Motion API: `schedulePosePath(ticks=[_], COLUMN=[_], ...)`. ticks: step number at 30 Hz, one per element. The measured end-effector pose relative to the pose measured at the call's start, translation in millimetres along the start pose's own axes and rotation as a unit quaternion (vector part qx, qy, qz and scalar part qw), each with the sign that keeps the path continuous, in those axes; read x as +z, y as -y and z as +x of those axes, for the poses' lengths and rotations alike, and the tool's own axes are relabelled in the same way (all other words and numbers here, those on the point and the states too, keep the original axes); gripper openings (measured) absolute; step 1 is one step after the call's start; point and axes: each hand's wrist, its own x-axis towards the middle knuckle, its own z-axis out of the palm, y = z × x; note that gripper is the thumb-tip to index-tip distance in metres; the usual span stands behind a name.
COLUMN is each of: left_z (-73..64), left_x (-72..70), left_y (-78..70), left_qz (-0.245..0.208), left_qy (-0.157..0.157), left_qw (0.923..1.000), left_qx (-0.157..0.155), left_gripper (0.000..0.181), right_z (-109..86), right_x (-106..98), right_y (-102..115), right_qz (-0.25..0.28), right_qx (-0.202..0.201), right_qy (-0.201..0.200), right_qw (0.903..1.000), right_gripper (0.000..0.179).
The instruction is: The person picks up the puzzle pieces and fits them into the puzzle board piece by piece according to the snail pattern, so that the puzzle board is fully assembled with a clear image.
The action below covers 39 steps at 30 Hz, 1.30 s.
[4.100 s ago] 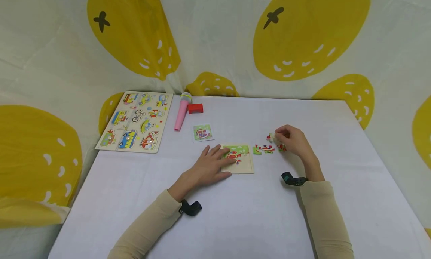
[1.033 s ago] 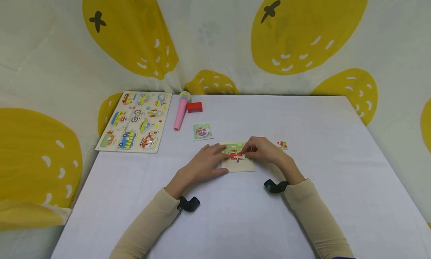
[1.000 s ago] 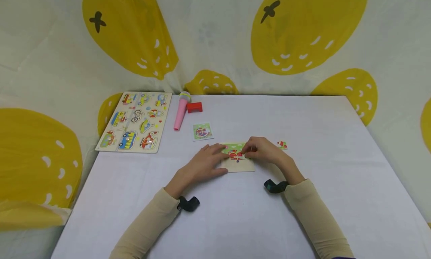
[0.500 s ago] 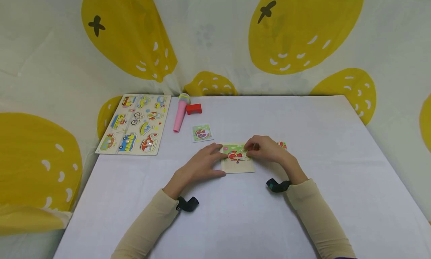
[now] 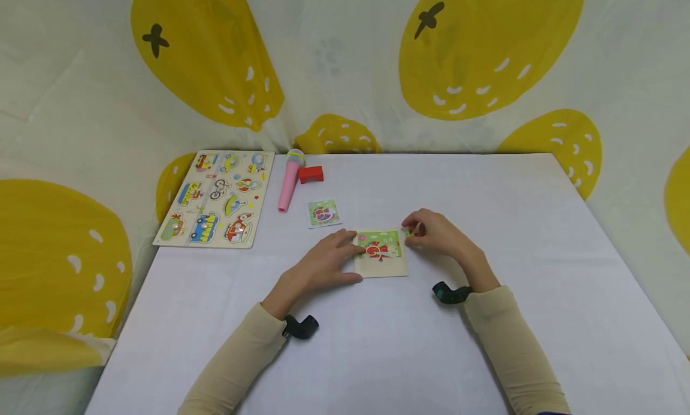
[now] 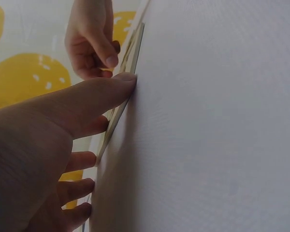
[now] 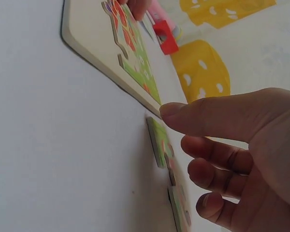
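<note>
A small wooden jigsaw board [image 5: 385,268] lies on the table, its upper part filled with green and red pieces, its lower part bare wood. My left hand [image 5: 323,262] rests at the board's left side with fingers extended; in the left wrist view its thumb touches the board's edge. Just right of the board is my right hand [image 5: 439,235], bent fingers apart from the thumb. Between thumb and index a green jigsaw piece [image 5: 409,234] shows. In the right wrist view this loose piece [image 7: 157,140] lies on the table by another piece [image 7: 178,208], below the thumb.
At the back left lies a large vehicle peg puzzle [image 5: 215,199]. Beside it are a pink toy microphone [image 5: 289,184] and a red block [image 5: 311,174]. A small square picture card [image 5: 324,214] lies behind the left hand. A patterned curtain [image 5: 345,61] hangs behind the table.
Seconds ago my right hand was at the loose pieces, then at the board's right side, where a green piece now sits. It has since moved right, off the board. My left hand stays.
</note>
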Motion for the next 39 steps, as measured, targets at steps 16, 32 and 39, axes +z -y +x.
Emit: schedulePosePath(ticks=[16,32,39], left_z=[0.2,0.6,0.6], left_x=[1.3,3.5,5.1], left_y=[0.8,-0.5,0.8], left_qz=[0.003,0.0,-0.004], left_qy=[-0.007,-0.015,-0.016], left_qw=[0.9999,0.9999,0.9999], left_qx=[0.008,-0.001,-0.003], left_gripper=[0.062,0.063,0.062], right_z=[-2.6,-2.1,-6.8], right_x=[-6.1,-4.3,-9.7], right_y=[-7.1,-3.5,-1.2], right_qz=[-0.001,-0.028,-0.019], right_qx=[-0.007,0.007,0.012], right_qy=[0.017,0.011,0.002], right_qw=[0.9998,0.9995,0.9997], right_gripper=[0.039,0.031,0.019])
